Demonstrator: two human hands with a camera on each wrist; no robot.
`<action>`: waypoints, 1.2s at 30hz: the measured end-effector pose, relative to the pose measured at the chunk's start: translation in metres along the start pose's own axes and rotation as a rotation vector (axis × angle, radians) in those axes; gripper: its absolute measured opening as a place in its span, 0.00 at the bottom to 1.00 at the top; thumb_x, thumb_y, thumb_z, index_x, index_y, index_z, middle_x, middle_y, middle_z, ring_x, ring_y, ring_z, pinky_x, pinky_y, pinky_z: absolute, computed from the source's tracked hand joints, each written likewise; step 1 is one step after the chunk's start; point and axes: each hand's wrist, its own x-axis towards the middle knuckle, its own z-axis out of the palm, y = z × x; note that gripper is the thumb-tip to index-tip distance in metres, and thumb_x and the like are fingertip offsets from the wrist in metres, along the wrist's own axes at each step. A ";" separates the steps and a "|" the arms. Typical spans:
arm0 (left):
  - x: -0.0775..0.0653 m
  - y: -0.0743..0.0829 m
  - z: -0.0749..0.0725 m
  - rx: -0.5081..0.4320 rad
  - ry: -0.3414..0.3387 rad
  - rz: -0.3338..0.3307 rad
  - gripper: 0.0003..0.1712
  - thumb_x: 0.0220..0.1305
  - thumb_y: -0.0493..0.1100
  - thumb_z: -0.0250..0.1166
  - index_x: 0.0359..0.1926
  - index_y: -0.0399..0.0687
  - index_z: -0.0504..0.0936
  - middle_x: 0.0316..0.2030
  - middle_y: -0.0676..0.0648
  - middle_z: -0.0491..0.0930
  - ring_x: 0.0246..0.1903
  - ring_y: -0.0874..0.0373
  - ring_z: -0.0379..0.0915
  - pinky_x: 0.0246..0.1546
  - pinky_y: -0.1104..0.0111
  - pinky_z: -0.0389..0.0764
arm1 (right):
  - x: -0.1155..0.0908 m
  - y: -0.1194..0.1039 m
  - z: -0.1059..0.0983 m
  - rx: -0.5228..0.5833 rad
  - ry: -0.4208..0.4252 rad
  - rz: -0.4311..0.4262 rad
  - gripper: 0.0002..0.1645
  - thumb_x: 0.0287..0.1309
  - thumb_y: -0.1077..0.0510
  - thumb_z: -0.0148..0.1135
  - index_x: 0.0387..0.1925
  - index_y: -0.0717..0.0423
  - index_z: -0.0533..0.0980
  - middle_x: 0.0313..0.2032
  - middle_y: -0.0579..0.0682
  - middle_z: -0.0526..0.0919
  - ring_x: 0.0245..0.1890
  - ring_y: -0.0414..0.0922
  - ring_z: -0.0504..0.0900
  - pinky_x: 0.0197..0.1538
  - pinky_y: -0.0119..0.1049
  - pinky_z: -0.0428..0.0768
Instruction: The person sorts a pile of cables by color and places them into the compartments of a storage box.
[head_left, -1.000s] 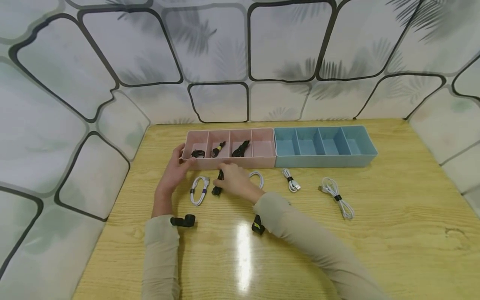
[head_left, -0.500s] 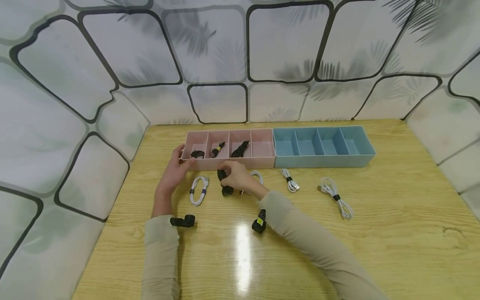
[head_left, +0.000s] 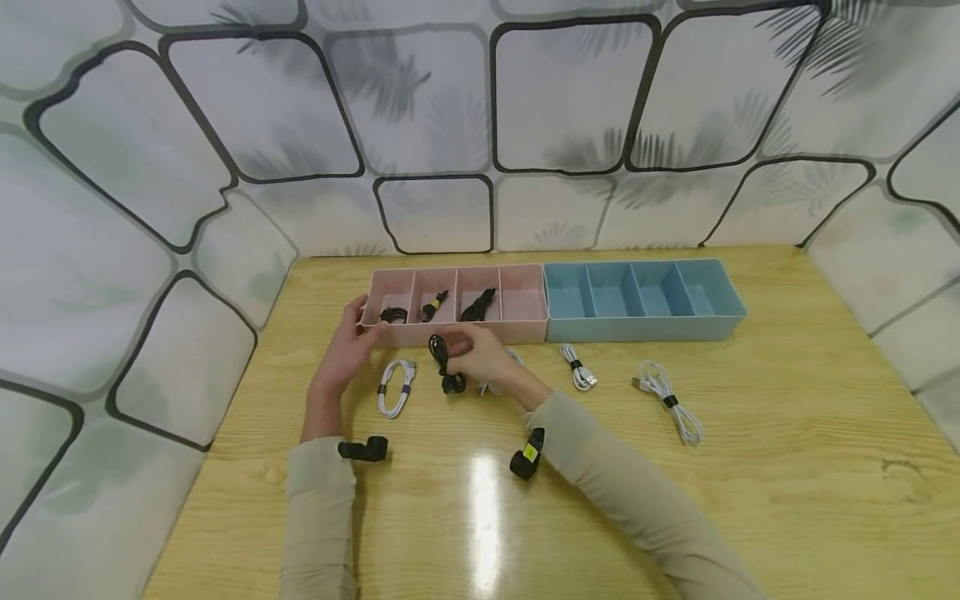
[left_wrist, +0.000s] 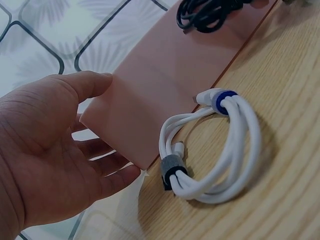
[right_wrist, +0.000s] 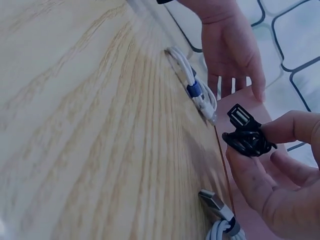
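My right hand (head_left: 487, 357) pinches a coiled black USB cable (head_left: 439, 354) between thumb and fingers, just in front of the pink divided box (head_left: 416, 335). The right wrist view shows the cable's open USB socket end (right_wrist: 240, 116) above the coil. At the box's left end, my left hand (head_left: 347, 354) holds the corner, thumb on the front wall and fingers at the end wall. Inside the pink box lie a black coiled cable (head_left: 393, 314), a black cable with a yellow band (head_left: 432, 307) and another black cable (head_left: 477, 305), in separate compartments.
A blue divided box (head_left: 645, 330) adjoins the pink one on the right. In front lie a looped white cable (left_wrist: 255, 135), a white cable (head_left: 516, 356) partly behind my right hand, a bundled white cable (head_left: 576, 367) and a longer white one (head_left: 672, 402).
My right hand has lifted the black cable off the table and turned it, shifting slightly right. The left hand stays at the box's corner. The head view has tilted slightly.
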 end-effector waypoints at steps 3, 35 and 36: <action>-0.007 0.011 0.002 0.005 -0.004 0.008 0.40 0.76 0.42 0.54 0.78 0.38 0.42 0.73 0.28 0.48 0.68 0.33 0.55 0.64 0.44 0.60 | -0.002 0.000 -0.003 0.074 -0.029 0.033 0.38 0.51 0.70 0.65 0.66 0.52 0.72 0.48 0.60 0.79 0.38 0.49 0.82 0.30 0.39 0.83; -0.011 0.015 0.002 -0.039 -0.021 0.009 0.40 0.76 0.42 0.53 0.78 0.38 0.41 0.74 0.29 0.48 0.68 0.33 0.54 0.65 0.45 0.59 | -0.014 -0.018 -0.055 0.250 -0.058 -0.025 0.41 0.56 0.70 0.60 0.71 0.50 0.63 0.48 0.56 0.71 0.38 0.48 0.77 0.40 0.52 0.81; -0.011 0.014 0.003 -0.042 -0.023 0.009 0.40 0.76 0.41 0.53 0.78 0.38 0.41 0.74 0.28 0.48 0.68 0.33 0.54 0.65 0.44 0.59 | -0.014 -0.018 -0.057 0.259 -0.052 -0.032 0.41 0.55 0.71 0.60 0.71 0.50 0.63 0.48 0.56 0.71 0.37 0.48 0.77 0.39 0.51 0.81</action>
